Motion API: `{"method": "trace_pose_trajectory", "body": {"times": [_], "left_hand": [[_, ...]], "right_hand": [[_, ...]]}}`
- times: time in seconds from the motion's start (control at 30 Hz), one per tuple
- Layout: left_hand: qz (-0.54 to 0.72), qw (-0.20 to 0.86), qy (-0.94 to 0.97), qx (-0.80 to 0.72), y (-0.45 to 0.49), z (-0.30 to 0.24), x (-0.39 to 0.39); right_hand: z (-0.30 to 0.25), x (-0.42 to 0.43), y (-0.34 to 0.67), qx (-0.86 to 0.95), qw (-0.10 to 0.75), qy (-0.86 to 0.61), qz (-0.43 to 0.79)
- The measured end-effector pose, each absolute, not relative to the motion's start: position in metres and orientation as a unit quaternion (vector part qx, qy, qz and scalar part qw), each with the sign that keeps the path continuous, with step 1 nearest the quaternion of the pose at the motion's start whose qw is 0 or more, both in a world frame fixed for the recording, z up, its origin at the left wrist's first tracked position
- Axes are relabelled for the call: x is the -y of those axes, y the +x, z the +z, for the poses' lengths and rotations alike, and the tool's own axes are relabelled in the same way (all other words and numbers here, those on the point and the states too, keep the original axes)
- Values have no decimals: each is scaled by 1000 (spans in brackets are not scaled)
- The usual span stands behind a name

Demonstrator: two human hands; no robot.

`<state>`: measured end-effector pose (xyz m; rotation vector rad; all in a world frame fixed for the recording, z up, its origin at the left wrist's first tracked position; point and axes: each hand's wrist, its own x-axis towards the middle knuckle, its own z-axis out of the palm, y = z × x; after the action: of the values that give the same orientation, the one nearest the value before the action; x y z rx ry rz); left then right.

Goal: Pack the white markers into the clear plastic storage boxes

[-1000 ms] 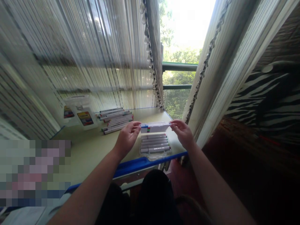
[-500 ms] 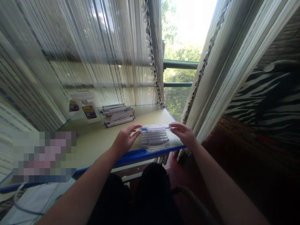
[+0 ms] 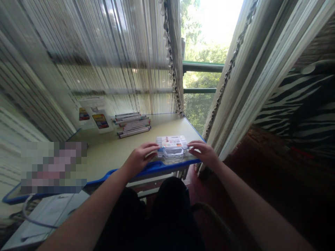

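A clear plastic marker case (image 3: 173, 142) lies near the front edge of the table, its printed label facing up and its handle towards me. The lid is over the markers, tilted with its near edge raised a little; whether it touches the base I cannot tell. My left hand (image 3: 140, 158) pinches the lid's left edge by a blue latch, thumb below and fingers above. At the opposite edge my right hand (image 3: 205, 152) holds the lid between thumb and fingers. The markers inside are mostly hidden under the label.
Loose markers (image 3: 133, 124) lie in a pile at the back of the table (image 3: 119, 151). Left of them stands another clear case (image 3: 101, 120) with labels. A blurred-out object (image 3: 54, 167) is at the table's left. Curtains (image 3: 125, 62) hang behind, and a window opening (image 3: 201, 76) is at the right.
The lid has swung down towards me over the row of markers, bringing its printed label into view. Both hands have moved with its edges.
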<state>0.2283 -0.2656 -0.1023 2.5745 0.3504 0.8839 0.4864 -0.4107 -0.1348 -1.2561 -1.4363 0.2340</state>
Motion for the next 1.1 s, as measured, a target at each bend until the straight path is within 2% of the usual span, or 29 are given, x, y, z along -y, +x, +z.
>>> {"method": "trace_pose_trajectory", "body": {"times": [0.17, 0.4, 0.7, 1.1], "left_hand": [[267, 198, 935, -124, 224, -103, 268], [259, 174, 939, -147, 232, -94, 275], [216, 258, 924, -183, 233, -83, 278], [214, 212, 933, -197, 233, -82, 282]], "right_hand": [[-133, 415, 487, 656, 513, -551, 54], [-132, 418, 482, 676, 479, -558, 29], [-137, 409, 481, 679, 476, -558, 30], [-140, 399, 484, 685, 446, -576, 25]]}}
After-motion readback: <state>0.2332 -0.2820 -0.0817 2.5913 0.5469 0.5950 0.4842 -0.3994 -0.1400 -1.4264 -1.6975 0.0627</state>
